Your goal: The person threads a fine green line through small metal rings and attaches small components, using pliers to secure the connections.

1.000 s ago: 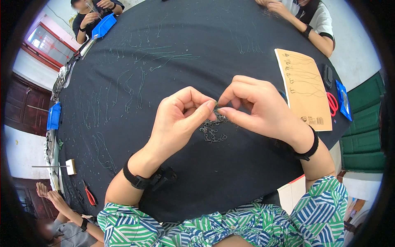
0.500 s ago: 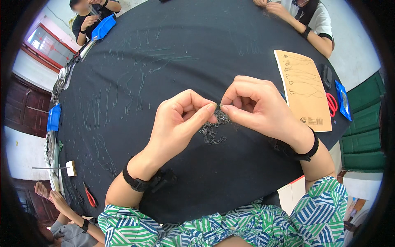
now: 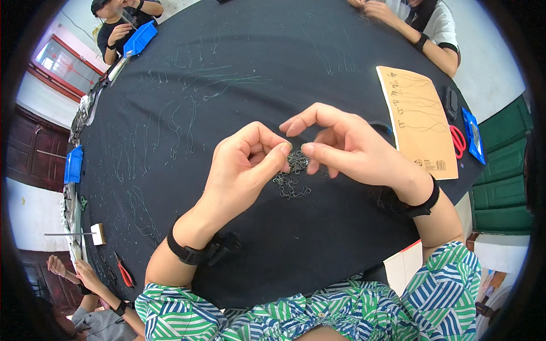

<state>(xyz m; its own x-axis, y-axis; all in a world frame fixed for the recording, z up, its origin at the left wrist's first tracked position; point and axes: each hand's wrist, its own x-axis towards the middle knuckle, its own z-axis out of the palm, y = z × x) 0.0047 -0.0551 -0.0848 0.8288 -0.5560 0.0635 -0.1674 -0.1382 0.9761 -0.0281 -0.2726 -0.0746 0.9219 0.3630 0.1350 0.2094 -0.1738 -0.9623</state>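
As the head view looks down, black cloth (image 3: 307,244) covers the broad worktop (image 3: 341,227), softly creased, its dark weave flecked with tiny pale bits. White walls (image 3: 495,57) surround us, with a panelled green door (image 3: 500,176) on the right and another person in white (image 3: 446,31) at the far edge. Fine greenish strands (image 3: 227,87), some looped, lie spread across the cloth. A heap of small dark hooks (image 3: 292,184), wiry and curled, sits on it just below the fingertips. The left hand (image 3: 239,167) presses thumb and forefinger together at the tips; I can't make out what is between them. The right hand (image 3: 361,150) has its thumb and forefinger spread apart beside them. To the right rest a flat tan booklet (image 3: 424,145), red-handled scissors (image 3: 458,142) with smooth rounded loops, and a shiny blue packet (image 3: 473,135).
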